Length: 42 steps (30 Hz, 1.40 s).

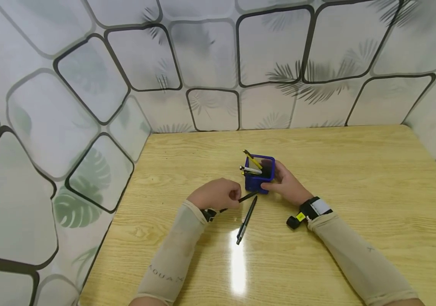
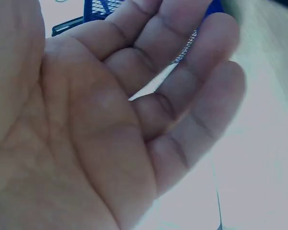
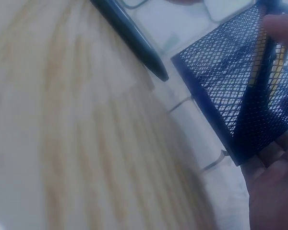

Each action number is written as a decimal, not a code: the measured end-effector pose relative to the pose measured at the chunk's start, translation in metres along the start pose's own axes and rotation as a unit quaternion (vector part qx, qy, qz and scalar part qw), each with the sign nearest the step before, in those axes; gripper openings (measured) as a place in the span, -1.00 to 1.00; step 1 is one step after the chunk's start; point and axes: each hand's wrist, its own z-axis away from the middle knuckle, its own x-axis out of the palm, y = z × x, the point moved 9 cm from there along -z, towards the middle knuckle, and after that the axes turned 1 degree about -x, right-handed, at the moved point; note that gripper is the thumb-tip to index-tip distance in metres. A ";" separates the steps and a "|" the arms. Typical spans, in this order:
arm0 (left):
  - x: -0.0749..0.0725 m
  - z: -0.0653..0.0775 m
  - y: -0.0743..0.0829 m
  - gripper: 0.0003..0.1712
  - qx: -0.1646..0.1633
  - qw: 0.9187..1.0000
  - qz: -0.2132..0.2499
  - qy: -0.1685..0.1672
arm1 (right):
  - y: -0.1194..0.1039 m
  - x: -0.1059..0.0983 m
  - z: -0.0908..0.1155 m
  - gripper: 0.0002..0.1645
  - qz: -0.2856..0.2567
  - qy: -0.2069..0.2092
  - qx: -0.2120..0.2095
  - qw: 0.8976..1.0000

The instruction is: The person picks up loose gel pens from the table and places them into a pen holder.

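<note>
A blue mesh pen holder (image 1: 256, 183) stands near the middle of the table, with a yellow pen (image 1: 254, 160), a white pen (image 1: 251, 170) and another yellow-tipped one leaning in it. My right hand (image 1: 288, 187) grips its right side, thumb on the near face and fingers behind, as the mesh (image 3: 221, 76) shows in the right wrist view. Left of the holder, my left hand (image 1: 218, 193) has curled fingers and pinches a thin black pen (image 1: 247, 196) that points toward the holder's base. The left wrist view shows the curled fingers (image 2: 216, 100), with the pinch itself hidden.
A second pen (image 1: 246, 221), black with a grey end, lies on the wooden table (image 1: 355, 178) between the forearms, close in front of the holder. Patterned walls (image 1: 271, 46) rise behind the table and at its sides.
</note>
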 end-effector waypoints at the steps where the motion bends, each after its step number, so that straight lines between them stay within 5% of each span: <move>1: -0.003 0.000 0.004 -0.96 0.016 1.000 0.004 0.012 | -0.001 0.001 0.000 -0.06 0.001 -0.002 -0.004 1.000; 4: -0.014 0.003 0.019 -0.93 0.073 0.995 0.018 0.059 | -0.005 0.002 0.001 -0.06 0.000 -0.008 -0.022 1.000; 8: -0.031 0.011 0.036 -0.88 0.145 0.980 0.047 0.129 | -0.008 0.003 0.001 -0.05 -0.004 -0.012 -0.030 0.999; 14: -0.052 0.027 0.043 -0.89 0.195 0.954 0.065 0.219 | -0.010 0.003 0.002 -0.05 -0.003 -0.006 -0.025 1.000; 23: -0.074 0.041 0.033 -0.89 0.167 0.930 0.073 0.319 | -0.023 0.004 0.002 -0.06 -0.018 0.011 -0.057 0.998; 31: -0.089 0.052 0.028 -0.90 0.158 0.892 0.050 0.420 | -0.027 0.008 0.002 -0.08 -0.019 0.002 -0.062 0.998; 42: -0.093 0.056 0.024 -0.77 0.138 0.880 0.030 0.454 | -0.023 0.007 0.002 -0.10 -0.009 0.001 -0.043 0.999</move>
